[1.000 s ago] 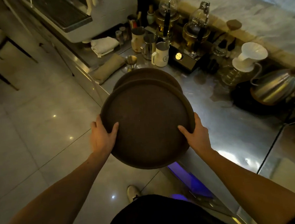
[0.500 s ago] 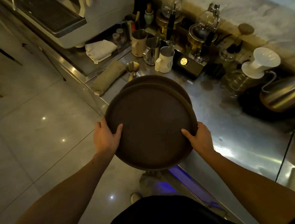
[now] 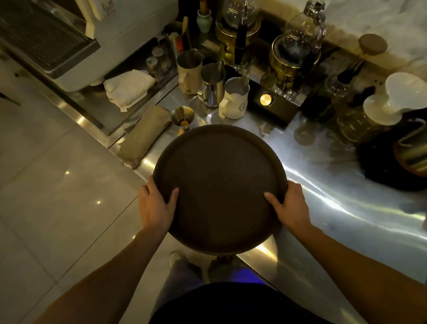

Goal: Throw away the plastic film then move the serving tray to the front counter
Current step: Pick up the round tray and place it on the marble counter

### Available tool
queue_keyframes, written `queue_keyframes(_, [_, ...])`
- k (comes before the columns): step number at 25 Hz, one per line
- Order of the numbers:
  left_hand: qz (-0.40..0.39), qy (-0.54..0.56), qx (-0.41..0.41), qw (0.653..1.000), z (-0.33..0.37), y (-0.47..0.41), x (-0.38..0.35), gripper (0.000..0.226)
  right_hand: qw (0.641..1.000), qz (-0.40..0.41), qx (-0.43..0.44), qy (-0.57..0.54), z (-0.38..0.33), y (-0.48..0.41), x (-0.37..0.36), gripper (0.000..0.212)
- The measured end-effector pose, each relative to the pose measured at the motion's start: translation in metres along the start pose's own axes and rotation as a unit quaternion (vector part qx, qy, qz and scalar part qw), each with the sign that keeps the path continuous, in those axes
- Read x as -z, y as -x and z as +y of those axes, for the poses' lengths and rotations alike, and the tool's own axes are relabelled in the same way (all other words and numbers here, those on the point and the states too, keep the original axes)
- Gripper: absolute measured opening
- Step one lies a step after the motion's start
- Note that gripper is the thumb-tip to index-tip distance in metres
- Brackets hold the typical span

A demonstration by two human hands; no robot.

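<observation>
I have both hands clamped on the round dark serving tray (image 3: 219, 184): my left hand (image 3: 153, 207) grips its left rim and my right hand (image 3: 291, 205) its right rim, each thumb lying on the tray's top face. The tray sits over the near edge of the steel counter (image 3: 351, 202), partly overhanging the tiled floor (image 3: 44, 200). Beyond it stand a small metal jigger (image 3: 182, 115), a white pitcher (image 3: 235, 98) and a folded cloth (image 3: 142, 135).

Single head view, steeply downward, close over counter (image 3: 339, 210), seemingly dim.
</observation>
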State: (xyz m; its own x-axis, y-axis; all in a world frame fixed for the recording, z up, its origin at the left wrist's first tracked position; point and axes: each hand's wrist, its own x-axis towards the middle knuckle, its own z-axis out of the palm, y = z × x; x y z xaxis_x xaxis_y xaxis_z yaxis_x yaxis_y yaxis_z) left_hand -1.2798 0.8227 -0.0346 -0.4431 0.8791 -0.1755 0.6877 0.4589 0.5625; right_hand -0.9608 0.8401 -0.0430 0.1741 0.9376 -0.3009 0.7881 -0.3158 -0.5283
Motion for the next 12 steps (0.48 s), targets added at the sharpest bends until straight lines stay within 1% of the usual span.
queue_keyframes(6, [-0.051,-0.044,-0.042,0.997,0.006,-0.027,-0.007,0.074,0.999,0.015,-0.045,0.024,0.0,-0.001,-0.001,0.066])
queue_keyframes(12, [-0.066,-0.056,-0.034,0.996,0.001,-0.029,-0.008,0.072,0.998,0.01,-0.055,0.03,-0.001,-0.001,-0.009,0.067])
